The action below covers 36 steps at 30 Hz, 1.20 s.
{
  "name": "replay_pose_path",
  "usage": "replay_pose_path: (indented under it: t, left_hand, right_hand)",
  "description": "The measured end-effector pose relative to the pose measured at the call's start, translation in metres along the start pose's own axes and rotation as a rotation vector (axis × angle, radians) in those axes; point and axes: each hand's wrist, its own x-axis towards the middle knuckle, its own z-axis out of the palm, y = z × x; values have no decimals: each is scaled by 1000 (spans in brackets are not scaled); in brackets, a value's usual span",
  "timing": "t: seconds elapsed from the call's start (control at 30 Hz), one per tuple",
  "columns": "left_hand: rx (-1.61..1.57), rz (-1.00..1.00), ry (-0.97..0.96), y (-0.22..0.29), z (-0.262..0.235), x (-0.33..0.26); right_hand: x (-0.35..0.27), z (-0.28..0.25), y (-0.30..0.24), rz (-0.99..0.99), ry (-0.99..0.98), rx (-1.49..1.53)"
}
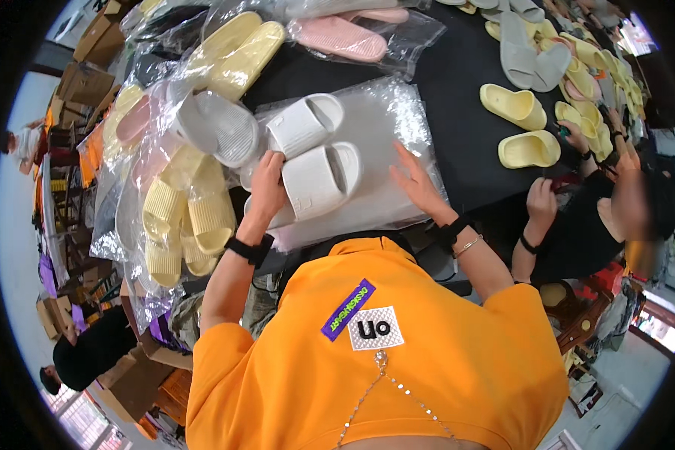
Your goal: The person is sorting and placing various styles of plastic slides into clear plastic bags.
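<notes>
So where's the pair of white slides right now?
In the head view, centre: the white slides lie on a clear plastic bag on the black table, left hand on them.

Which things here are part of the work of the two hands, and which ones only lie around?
In use:
- left hand, gripping the white slippers
- right hand, flat on the clear plastic bag

Lying about:
- bagged yellow slippers at the left
- bagged pink slippers at the top
- loose yellow slippers at the right
- grey slippers
- black table
</notes>
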Motion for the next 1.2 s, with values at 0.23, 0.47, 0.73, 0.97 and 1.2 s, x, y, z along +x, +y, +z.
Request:
replay_pose_path:
  t: [0.23,0.47,0.73,0.97,1.2]
  left_hand:
    - [-165,167,-70,69,17,0]
    - [-316,222,7,106,10,21]
    - [-324,-142,122,41,3,-13]
    - [-80,-41,370,35,-3,-13]
    - [-108,-352,706,-16,-29,-11]
  right_hand:
    - [2,-3,-61,-153,-143,139]
    - [-17,-94,-77,8,30,92]
    - [25,-218,-94,-200,739,64]
    - [93,-135,-43,-15,297,-36]
    - [67,22,9,-10,-222,-254]
